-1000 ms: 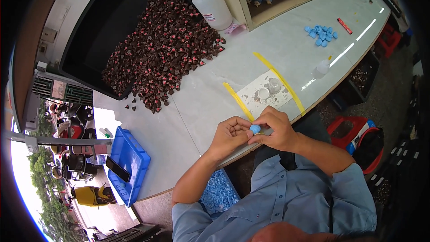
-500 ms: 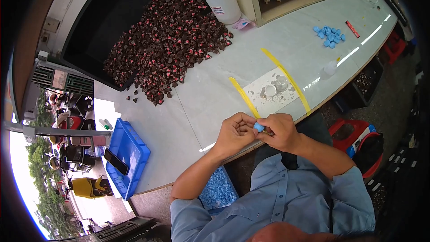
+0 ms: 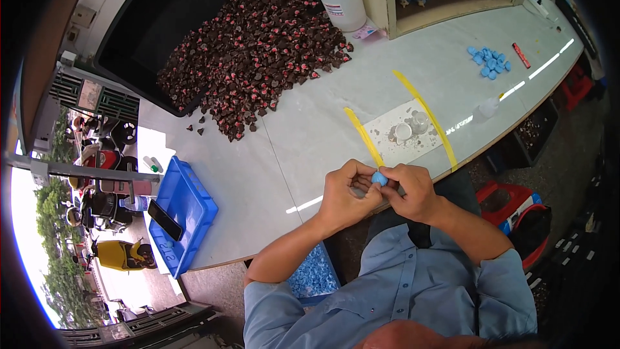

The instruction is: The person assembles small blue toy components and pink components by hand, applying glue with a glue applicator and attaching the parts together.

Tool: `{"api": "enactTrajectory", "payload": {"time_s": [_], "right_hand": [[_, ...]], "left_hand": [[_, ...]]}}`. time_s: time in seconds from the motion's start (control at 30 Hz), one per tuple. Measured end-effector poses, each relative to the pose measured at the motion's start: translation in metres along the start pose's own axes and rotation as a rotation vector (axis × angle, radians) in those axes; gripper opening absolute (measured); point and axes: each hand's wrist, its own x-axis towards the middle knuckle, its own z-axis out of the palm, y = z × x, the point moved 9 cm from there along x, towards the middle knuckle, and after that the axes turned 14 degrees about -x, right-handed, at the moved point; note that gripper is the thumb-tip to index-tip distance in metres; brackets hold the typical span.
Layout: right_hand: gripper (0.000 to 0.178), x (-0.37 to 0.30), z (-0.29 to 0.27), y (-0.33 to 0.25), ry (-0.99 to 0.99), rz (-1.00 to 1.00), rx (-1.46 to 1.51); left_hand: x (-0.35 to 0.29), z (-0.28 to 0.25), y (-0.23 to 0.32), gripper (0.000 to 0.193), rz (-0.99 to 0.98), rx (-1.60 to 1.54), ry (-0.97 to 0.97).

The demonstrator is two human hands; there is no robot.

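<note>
Near the table's front edge, my left hand [image 3: 345, 195] and my right hand [image 3: 414, 192] meet fingertip to fingertip. Pinched between them is a small rounded light-blue piece [image 3: 379, 178]; its kind is too small to make out. Just beyond my hands lies a stained white sheet [image 3: 413, 144], with yellow tape [image 3: 423, 113] along its sides. Resting on the sheet are a small white round cup [image 3: 403, 132] and a clear round dish [image 3: 420, 121]. A cluster of similar blue pieces [image 3: 489, 61] lies farther right on the table.
A large heap of dark and pink pieces [image 3: 258, 58] spills from a black tray [image 3: 116, 58]. Behind it stands a white jug [image 3: 340, 0]. At left, a blue tray [image 3: 205, 210] holds a phone [image 3: 165, 220]. A small squeeze bottle [image 3: 485, 110] and a red stick [image 3: 521, 55] lie at right.
The whole view has shifted slightly. Between my fingertips the blue piece has turned and shows more of its surface; both hands still hold it at nearly the same place.
</note>
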Motion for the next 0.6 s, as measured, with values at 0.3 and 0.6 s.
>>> {"api": "enactTrajectory", "payload": {"time_s": [0.3, 0.6], "right_hand": [[0.035, 0.003, -0.006, -0.008, 0.046, -0.086, -0.057], [0.036, 0.005, -0.012, 0.000, 0.016, 0.017, 0.084]], "left_hand": [[-0.003, -0.004, -0.004, 0.012, 0.005, -0.052, 0.016], [-0.001, 0.002, -0.016, 0.021, -0.178, -0.421, -0.038]]}}
